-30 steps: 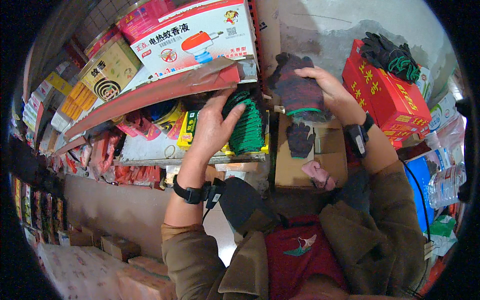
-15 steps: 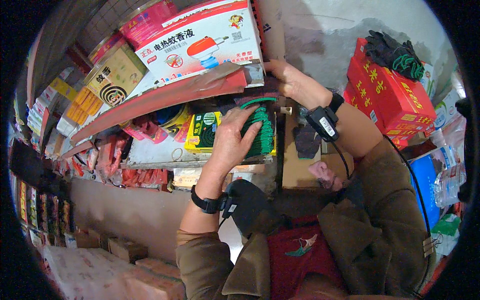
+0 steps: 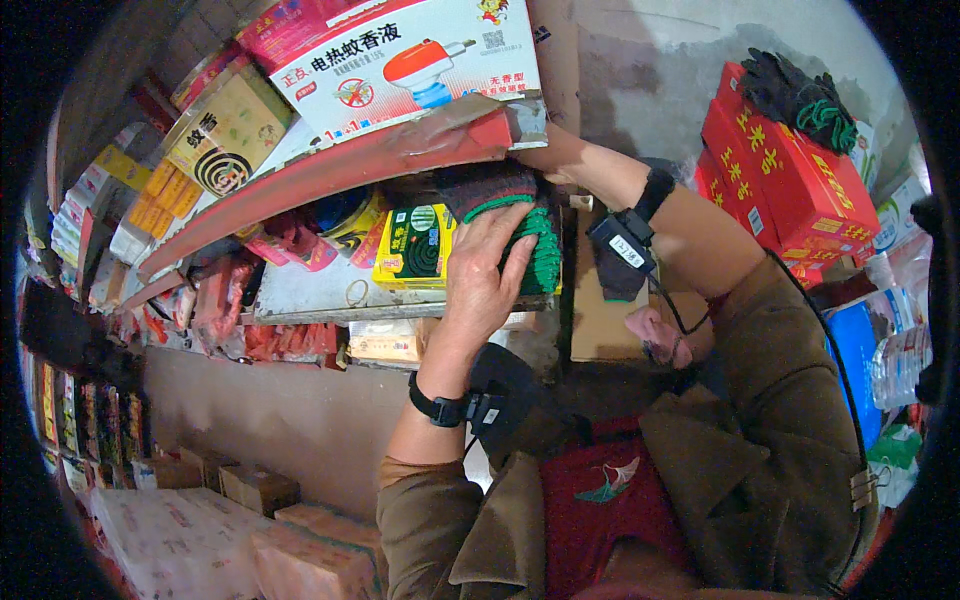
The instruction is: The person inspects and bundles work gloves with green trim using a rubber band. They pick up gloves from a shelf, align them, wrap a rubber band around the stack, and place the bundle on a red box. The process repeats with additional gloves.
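A stack of dark knitted gloves with green cuffs (image 3: 543, 262) sits on the shelf, right of a yellow mosquito-coil box (image 3: 415, 250). My left hand (image 3: 485, 262) is closed on this stack, fingers over the top and thumb along the cuff edges. One dark glove (image 3: 478, 188) lies across the top, its green-edged cuff against my left fingers. My right hand (image 3: 556, 158) reaches in at the end of the upper shelf, beside the stack. Its fingers are hidden behind the shelf's end, so their grip does not show.
Just above, the upper shelf's red front edge (image 3: 340, 205) overhangs the gloves and carries a large white box (image 3: 400, 75). Red cartons (image 3: 780, 190) topped with more dark gloves (image 3: 795, 98) stand at right. Below my right forearm is a cardboard box (image 3: 600, 335).
The dark glove on top now shows farther left, over the yellow box's corner. My left hand stays on the stack with its fingers closer together. The whole view has shifted slightly.
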{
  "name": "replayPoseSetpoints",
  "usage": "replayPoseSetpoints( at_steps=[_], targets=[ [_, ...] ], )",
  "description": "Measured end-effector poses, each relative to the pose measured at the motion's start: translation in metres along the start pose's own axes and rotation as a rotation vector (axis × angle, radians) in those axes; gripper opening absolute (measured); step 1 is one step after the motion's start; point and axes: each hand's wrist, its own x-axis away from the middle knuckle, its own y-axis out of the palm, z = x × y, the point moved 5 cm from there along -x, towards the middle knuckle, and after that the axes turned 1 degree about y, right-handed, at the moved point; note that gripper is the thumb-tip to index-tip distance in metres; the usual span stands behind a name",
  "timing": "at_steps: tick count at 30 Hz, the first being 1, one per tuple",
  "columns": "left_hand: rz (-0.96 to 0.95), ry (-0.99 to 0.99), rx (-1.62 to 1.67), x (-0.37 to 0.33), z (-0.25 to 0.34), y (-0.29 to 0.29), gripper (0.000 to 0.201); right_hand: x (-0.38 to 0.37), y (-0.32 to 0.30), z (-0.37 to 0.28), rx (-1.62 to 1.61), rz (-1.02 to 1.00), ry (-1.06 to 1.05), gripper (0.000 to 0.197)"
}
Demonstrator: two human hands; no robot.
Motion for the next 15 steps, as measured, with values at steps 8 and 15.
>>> replayPoseSetpoints(
  at_steps=[8, 15],
  targets=[
    [0.095, -0.004, 0.018, 0.006, -0.004, 0.003, 0.038, -0.018, -0.017, 0.005, 0.607, -0.076, -0.252, 0.039],
    [0.213, -0.109, 0.249, 0.014, -0.018, 0.003, 0.073, 0.0, -0.022, -0.017, 0.673, -0.136, -0.05, 0.044]
  ],
)
